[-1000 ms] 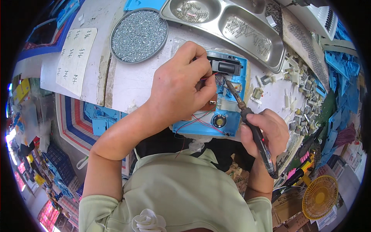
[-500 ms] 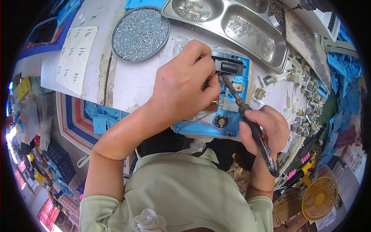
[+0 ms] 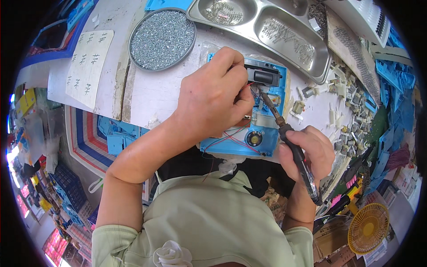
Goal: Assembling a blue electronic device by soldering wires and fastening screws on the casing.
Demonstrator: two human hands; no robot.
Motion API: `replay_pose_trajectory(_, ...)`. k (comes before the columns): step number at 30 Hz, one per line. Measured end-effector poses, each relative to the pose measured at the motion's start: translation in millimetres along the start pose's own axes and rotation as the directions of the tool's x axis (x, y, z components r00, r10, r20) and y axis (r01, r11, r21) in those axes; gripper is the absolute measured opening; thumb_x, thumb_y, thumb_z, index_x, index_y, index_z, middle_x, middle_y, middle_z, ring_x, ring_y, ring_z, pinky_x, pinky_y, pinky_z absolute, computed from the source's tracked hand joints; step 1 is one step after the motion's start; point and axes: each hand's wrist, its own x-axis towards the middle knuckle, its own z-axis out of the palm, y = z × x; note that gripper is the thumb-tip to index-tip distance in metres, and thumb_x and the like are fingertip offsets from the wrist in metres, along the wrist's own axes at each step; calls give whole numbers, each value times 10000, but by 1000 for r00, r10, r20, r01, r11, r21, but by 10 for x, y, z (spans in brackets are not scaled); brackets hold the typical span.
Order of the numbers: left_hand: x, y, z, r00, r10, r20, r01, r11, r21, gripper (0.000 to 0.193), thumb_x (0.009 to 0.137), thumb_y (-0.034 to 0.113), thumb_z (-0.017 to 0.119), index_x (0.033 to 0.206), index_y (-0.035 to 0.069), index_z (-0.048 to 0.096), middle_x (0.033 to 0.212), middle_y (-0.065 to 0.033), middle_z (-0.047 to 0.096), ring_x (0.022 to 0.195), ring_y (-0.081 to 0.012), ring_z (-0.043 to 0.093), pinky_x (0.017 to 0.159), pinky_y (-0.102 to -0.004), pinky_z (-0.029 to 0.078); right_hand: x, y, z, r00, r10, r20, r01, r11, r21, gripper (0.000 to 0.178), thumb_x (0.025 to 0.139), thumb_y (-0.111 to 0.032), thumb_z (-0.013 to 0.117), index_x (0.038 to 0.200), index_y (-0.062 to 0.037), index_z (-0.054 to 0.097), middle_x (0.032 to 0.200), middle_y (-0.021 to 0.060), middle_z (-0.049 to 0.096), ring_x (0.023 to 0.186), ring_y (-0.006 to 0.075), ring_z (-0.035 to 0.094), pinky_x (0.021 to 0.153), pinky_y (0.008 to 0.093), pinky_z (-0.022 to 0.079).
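Note:
A blue plastic housing (image 3: 278, 124) lies on the bench in front of me, with a black battery-box-like part (image 3: 263, 76), a small round speaker (image 3: 254, 138) and thin red wires (image 3: 238, 141) in it. My right hand (image 3: 311, 153) grips a soldering iron (image 3: 296, 149) by its black handle. The iron's metal tip points into the housing, just below the black part. Over the housing's left side, my left hand (image 3: 213, 91) is closed in a pinch. A thin red wire (image 3: 251, 83) shows at its fingertips; the fingers hide part of the housing.
A round tray of small screws (image 3: 162, 40) stands at the upper left, near a paper sheet (image 3: 90, 66). A steel compartment tray (image 3: 284, 38) with small metal parts lies behind the housing. Several small motors with white fittings (image 3: 347, 107) are heaped on the right.
The soldering iron and my right hand have moved slightly right, with the tip drawn a little away from my left fingertips. My left hand has barely moved.

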Motion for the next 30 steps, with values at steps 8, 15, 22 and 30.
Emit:
replay_pose_trajectory(8,3,19,-7,1000,-16,8,16,1000,-4,141,699,2,727,755,28,600,929,-100,586,736,-240,612,625,-329,516,-91,-20,-59,999,7,-32,-7,1000,-14,324,764,-46,810,1061,-37,681,637,44,586,485,202,498,469,314,381)
replay_pose_trajectory(15,-5,-3,1,1000,2,5,-2,1000,6,143,715,27,736,777,32,607,943,-92,589,720,-245,617,611,-334,517,-111,-16,-98,997,12,-71,-13,1000,-15,274,776,-57,807,1023,-29,692,623,50,575,484,204,485,468,312,372)
replay_pose_trajectory(22,-50,291,-228,990,-48,135,60,995,-86,176,782,63,777,904,37,653,895,-92,588,737,-248,633,612,-330,523,-229,-25,-308,990,53,-132,-59,997,-42,276,793,-52,807,1031,-10,674,626,68,575,496,205,499,478,306,377)
replay_pose_trajectory(30,47,380,-27,860,113,498,-114,993,-29,129,843,67,730,957,58,669,792,-87,587,700,-293,629,617,-406,506,-318,-105,-453,986,100,-133,-107,993,-49,374,805,-42,819,1125,2,632,684,92,606,549,203,539,516,304,410)
